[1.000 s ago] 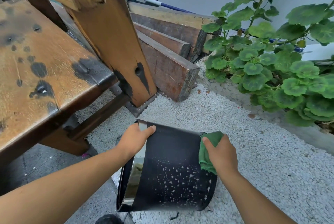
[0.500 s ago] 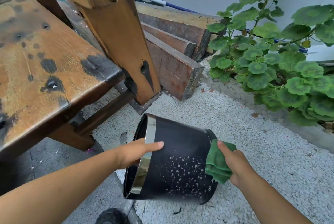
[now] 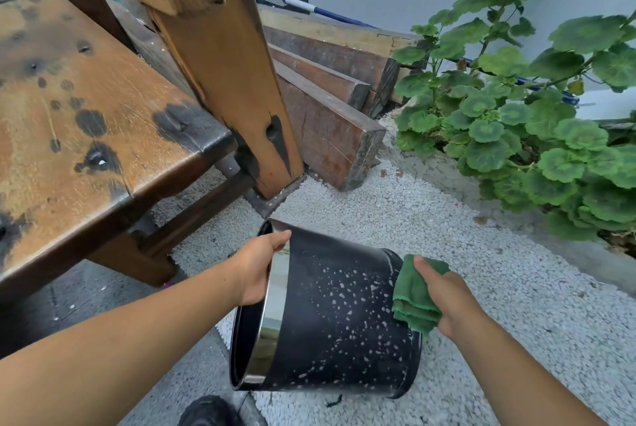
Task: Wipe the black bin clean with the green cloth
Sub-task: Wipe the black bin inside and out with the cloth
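Note:
The black bin [image 3: 340,319] lies tipped on its side over white gravel, its chrome-rimmed mouth facing left. Pale specks dot its outer wall. My left hand [image 3: 256,267] grips the rim at the top of the mouth, thumb on the outside. My right hand [image 3: 447,298] holds the folded green cloth [image 3: 413,295] and presses it against the bin's base end on the right side.
A worn wooden bench [image 3: 96,122] with a thick upright post [image 3: 234,81] stands at the left. Stacked timber beams [image 3: 330,105] lie behind. A leafy green plant [image 3: 537,122] fills the right beside a concrete kerb. A dark shoe tip [image 3: 210,412] shows at the bottom.
The right hand slid the cloth from the bin's upper wall down toward its base end. The left hand shifted its hold along the rim while the bin turned slightly.

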Demonstrator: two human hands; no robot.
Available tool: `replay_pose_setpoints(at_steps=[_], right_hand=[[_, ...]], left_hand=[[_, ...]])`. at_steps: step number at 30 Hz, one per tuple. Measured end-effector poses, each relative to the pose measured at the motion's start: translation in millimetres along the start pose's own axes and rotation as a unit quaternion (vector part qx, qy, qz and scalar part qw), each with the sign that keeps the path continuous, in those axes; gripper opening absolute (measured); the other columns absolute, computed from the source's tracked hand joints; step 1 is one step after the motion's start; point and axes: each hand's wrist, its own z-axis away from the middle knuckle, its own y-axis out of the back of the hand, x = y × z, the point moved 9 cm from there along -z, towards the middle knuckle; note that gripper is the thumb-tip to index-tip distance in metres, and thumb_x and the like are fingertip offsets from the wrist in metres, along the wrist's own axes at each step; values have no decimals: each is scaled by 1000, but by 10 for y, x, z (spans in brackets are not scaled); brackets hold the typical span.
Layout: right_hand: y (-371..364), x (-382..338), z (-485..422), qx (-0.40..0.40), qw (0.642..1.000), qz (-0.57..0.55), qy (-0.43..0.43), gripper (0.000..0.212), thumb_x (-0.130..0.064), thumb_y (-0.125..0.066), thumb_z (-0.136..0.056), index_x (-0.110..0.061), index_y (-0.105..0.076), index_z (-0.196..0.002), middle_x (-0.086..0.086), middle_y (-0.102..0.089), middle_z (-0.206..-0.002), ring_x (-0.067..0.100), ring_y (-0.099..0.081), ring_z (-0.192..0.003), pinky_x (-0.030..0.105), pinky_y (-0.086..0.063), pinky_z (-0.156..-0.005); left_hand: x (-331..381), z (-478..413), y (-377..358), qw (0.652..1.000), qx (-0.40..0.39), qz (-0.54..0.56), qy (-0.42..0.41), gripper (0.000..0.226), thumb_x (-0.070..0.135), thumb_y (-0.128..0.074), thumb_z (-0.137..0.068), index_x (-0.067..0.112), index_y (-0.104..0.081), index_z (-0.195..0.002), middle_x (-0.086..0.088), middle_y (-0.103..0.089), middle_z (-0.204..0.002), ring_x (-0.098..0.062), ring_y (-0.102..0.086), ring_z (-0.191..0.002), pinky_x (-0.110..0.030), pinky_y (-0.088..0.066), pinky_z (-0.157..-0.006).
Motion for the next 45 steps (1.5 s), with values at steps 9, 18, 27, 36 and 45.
replay_pose_setpoints(at_steps=[9, 18, 27, 36, 45], right_hand=[[-99, -288, 109, -17, 995, 78, 57, 47, -45, -70, -91, -5, -63, -114, 17, -71, -105, 34, -70, -93, 52, -58, -89], [-921, -698, 890, -75, 946, 185, 256, 32, -55, -64, -89, -25, -64, -97, -4, -73, -88, 12, -72, -77, 31, -56, -66], [-1109, -643, 852, 23, 926, 231, 299, 48, -64, -66, -79, -26, -42, -96, -8, -61, -88, 16, -66, -80, 43, -59, -68], [-1008, -615, 569, 80, 893, 308, 318, 53, -67, -62, -82, -22, -44, -102, -8, -60, -89, 20, -63, -82, 39, -55, -64], [-646, -398, 233, 143, 863, 385, 295, 47, -61, -60, -89, -21, -40, -104, -3, -61, -93, 21, -56, -75, 35, -45, -59]], left_hand=[[-122, -50, -175, 999, 11, 44, 26, 57, 56, -57, -95, 7, -66, -123, -23, -75, -111, -40, -75, -95, -48, -60, -82], [14, -154, -617, 992, 39, -61, -100, 61, 63, -42, -99, 16, -66, -128, -5, -76, -116, -10, -73, -95, -14, -50, -73], [8, -224, -651, 989, 17, -56, -138, 69, 65, -40, -99, 14, -84, -80, -10, -81, -82, -20, -79, -75, -29, -59, -65], [89, -224, -565, 980, 36, -111, -162, 35, 56, -51, -99, 33, -52, -72, 20, -62, -57, 13, -58, -46, -6, -41, -44], [98, -247, -333, 981, 65, -86, -158, 21, 27, -61, -100, 19, -67, -81, 12, -74, -70, 5, -68, -59, -9, -46, -49]])
